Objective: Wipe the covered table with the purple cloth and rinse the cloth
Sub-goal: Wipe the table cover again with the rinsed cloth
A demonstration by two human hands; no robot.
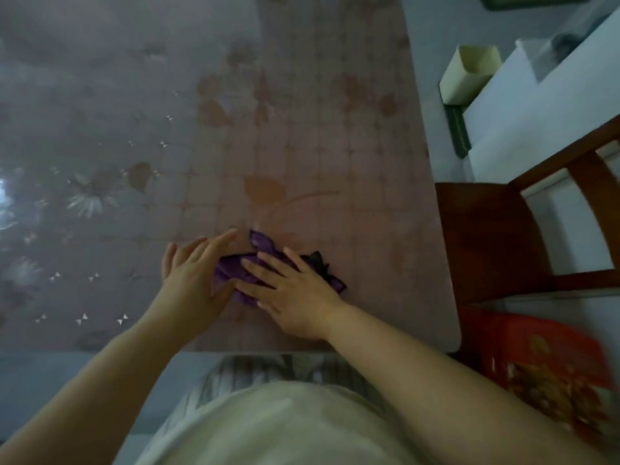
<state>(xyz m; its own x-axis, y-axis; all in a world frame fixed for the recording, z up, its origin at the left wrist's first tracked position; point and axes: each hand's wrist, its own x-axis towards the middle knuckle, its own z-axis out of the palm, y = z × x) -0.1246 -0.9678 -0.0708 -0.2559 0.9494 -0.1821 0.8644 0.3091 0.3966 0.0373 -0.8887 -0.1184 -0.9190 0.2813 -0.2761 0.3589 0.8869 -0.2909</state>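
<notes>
The purple cloth [231,268] lies bunched on the covered table [302,146], close to the table's near edge and toward its right side. Its long axis runs roughly parallel to that near edge. One corner sticks out toward the table's far side, and a darker fold shows at the end nearer the table's right edge.

The right hand [295,293] rests flat on top of the cloth, with straight, spread fingers pressing it to the table and gripping nothing. The left hand [191,276] stands at the cloth's other end, fingers straight and palm turned inward. It touches the cloth's edge and grips nothing either.

Judgement: the right hand is the working hand, since the cloth sits directly under it. A wipe would most likely run out from this spot toward the table's far and left areas. The cloth's loose corners may trail or fold under during the stroke.

A wooden chair [486,239] stands just beside the table's right edge. A red patterned item [543,357], blurred, lies off the table's near right corner.

A cream container [469,75] with an open top stands beyond the table's right edge, toward the far end. Nothing shows above its rim, and its bottom cannot be seen. No sink or water source for rinsing is in view.
</notes>
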